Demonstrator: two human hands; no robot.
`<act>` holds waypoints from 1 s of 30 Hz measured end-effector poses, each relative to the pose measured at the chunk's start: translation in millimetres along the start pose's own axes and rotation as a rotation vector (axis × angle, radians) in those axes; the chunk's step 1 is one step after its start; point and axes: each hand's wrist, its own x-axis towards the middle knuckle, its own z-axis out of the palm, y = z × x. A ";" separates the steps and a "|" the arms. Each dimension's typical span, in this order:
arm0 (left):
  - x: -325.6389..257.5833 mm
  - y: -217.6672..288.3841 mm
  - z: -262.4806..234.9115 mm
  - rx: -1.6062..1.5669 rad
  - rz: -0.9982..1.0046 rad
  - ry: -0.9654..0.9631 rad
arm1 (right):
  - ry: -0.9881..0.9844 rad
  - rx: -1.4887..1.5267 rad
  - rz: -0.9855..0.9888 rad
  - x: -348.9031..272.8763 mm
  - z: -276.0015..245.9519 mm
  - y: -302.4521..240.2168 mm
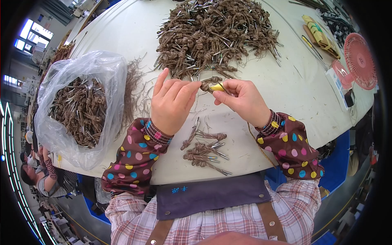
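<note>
Near the middle of the table, my left hand [173, 100] pinches one end of a knotted brown cord [207, 86] between thumb and forefinger, its other fingers raised. My right hand [243, 99] is closed at the cord's other side, around a small yellow object [217, 87] whose kind I cannot make out. A thin dark strand passes by the right fingertips. Below my hands lie several knotted brown cords with metal tips [202, 155]. Beyond them rises a large heap of similar knotted cords [214, 34].
To the left stands a clear plastic bag [116, 77] filled with more knotted cords. Loose brown cord scraps [132, 87] lie beside it. At the right are a pink fan [360, 61], a white power strip [339, 87] and a yellow-and-brown bundle [320, 36]. Another person [47, 181] is at far left.
</note>
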 end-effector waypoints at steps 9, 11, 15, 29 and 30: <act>1.2 0.7 -2.5 0.008 -0.014 -0.021 | -0.015 0.040 0.038 0.7 0.4 3.3; 1.1 1.5 -1.3 -0.025 -0.044 -0.048 | -0.007 0.046 0.023 0.2 0.8 3.3; -0.7 -0.3 2.1 -0.061 -0.051 -0.038 | -0.014 0.043 0.039 -0.6 1.1 1.8; -1.2 -3.3 -1.5 -0.153 -0.025 -0.017 | -0.133 0.139 0.179 -2.6 -4.4 -6.0; -5.0 -2.7 -0.8 -0.247 -0.074 -0.035 | -0.190 0.114 0.195 -2.6 -6.3 -5.5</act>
